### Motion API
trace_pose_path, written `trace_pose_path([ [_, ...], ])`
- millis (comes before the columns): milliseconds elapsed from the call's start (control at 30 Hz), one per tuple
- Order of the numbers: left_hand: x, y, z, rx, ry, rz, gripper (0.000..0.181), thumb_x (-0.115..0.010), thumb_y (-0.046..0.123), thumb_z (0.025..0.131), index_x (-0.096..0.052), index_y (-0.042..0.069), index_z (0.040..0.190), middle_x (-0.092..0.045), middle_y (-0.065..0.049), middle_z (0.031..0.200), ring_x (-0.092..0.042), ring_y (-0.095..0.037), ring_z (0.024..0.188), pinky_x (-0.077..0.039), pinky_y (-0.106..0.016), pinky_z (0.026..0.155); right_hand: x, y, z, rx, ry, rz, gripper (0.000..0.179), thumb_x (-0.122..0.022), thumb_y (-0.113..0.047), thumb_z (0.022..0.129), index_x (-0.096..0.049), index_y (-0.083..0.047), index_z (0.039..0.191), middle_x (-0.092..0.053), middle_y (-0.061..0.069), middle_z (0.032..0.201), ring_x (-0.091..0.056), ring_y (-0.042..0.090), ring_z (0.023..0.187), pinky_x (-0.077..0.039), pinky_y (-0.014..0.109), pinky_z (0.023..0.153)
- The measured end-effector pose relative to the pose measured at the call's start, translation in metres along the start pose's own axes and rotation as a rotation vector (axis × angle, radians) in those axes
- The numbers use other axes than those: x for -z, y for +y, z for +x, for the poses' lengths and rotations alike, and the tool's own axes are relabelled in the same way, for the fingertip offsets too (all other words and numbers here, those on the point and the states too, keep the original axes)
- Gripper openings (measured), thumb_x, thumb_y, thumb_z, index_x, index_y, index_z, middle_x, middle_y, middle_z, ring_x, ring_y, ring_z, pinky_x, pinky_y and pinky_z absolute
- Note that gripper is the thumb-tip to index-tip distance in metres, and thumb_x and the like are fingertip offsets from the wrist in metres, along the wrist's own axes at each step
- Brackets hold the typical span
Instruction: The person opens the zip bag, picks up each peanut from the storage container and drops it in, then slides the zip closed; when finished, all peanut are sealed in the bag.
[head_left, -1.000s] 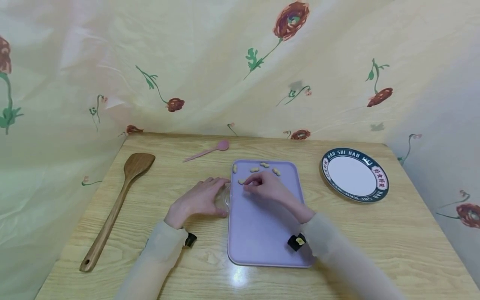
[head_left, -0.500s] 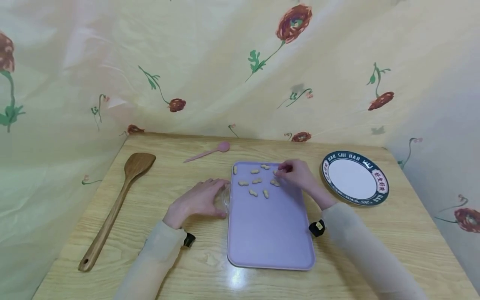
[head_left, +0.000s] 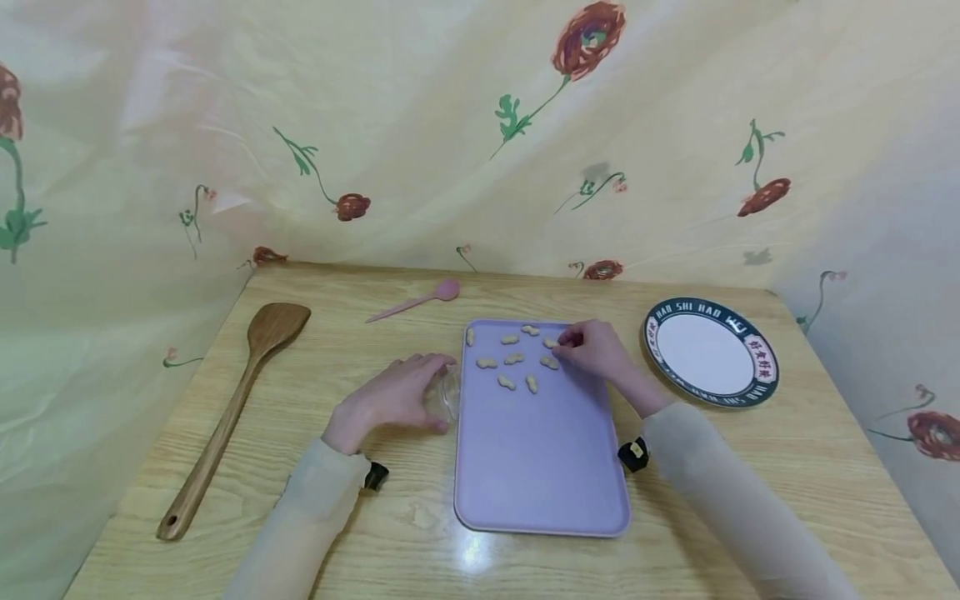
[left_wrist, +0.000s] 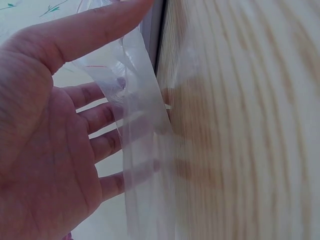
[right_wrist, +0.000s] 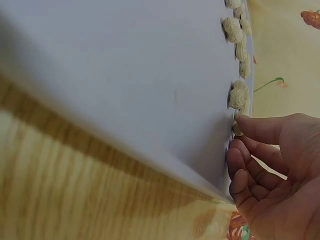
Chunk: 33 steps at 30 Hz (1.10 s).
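Several unshelled peanuts (head_left: 513,359) lie in the far half of a lilac tray (head_left: 540,467). At the tray's far right, my right hand (head_left: 598,352) pinches a peanut (right_wrist: 237,126) between thumb and forefinger, low against the tray surface; the other fingers curl beneath. Another peanut (head_left: 550,363) lies just in front of those fingertips. Beside the tray's left edge, my left hand (head_left: 393,393) stays spread in a loose C shape. Clear, thin plastic (left_wrist: 142,145) stands between its thumb and straight fingers, partly covering the fingers in the left wrist view.
A wooden spatula (head_left: 232,408) lies on the left of the wood-grain table (head_left: 795,492). Behind the tray is a pink spoon (head_left: 446,290). A white plate with a dark lettered rim (head_left: 660,367) sits at the right. Flower-patterned cloth (head_left: 420,150) hangs behind.
My right hand has moved right from the middle of the peanuts to the tray's far right and stayed there, uncovering peanuts it hid before. The left hand has barely moved.
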<state>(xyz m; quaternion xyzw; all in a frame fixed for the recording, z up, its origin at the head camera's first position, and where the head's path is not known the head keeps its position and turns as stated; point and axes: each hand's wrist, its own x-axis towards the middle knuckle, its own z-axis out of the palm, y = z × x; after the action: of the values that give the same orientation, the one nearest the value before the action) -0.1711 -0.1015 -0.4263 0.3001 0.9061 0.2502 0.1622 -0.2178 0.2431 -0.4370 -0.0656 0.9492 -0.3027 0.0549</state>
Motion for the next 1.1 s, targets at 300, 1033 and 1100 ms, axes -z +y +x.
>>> trace_pose_path([
  [300,-0.003,-0.001,-0.001,0.008,0.008,0.017,0.093,-0.09,0.036,0.073,-0.042,0.013,0.149,-0.054,-0.006,0.139,-0.046,-0.028,0.131,-0.03,-0.057,0.112,-0.001,0.0,-0.003,0.02,0.009,0.024,0.017,-0.076,-0.015,0.088,-0.074,0.002,0.093,-0.068,0.009,0.079,-0.057,0.019,0.066,-0.046,0.03,0.06],
  [1033,-0.001,-0.001,0.0,0.005,-0.007,0.037,0.095,-0.089,0.039,0.073,-0.04,0.012,0.15,-0.052,-0.008,0.143,-0.044,-0.03,0.134,-0.03,-0.059,0.111,-0.009,-0.058,-0.02,0.236,-0.052,0.105,0.01,-0.076,-0.011,0.087,-0.075,-0.002,0.093,-0.067,0.001,0.077,-0.057,0.014,0.069,-0.046,0.025,0.061],
  [1100,0.0,0.0,0.0,0.009,-0.008,0.037,0.095,-0.089,0.039,0.073,-0.039,0.012,0.15,-0.051,-0.008,0.144,-0.044,-0.03,0.135,-0.03,-0.059,0.111,-0.014,-0.066,-0.022,0.258,-0.07,0.112,0.01,-0.077,-0.011,0.087,-0.075,-0.003,0.092,-0.067,0.0,0.077,-0.057,0.012,0.068,-0.047,0.024,0.06],
])
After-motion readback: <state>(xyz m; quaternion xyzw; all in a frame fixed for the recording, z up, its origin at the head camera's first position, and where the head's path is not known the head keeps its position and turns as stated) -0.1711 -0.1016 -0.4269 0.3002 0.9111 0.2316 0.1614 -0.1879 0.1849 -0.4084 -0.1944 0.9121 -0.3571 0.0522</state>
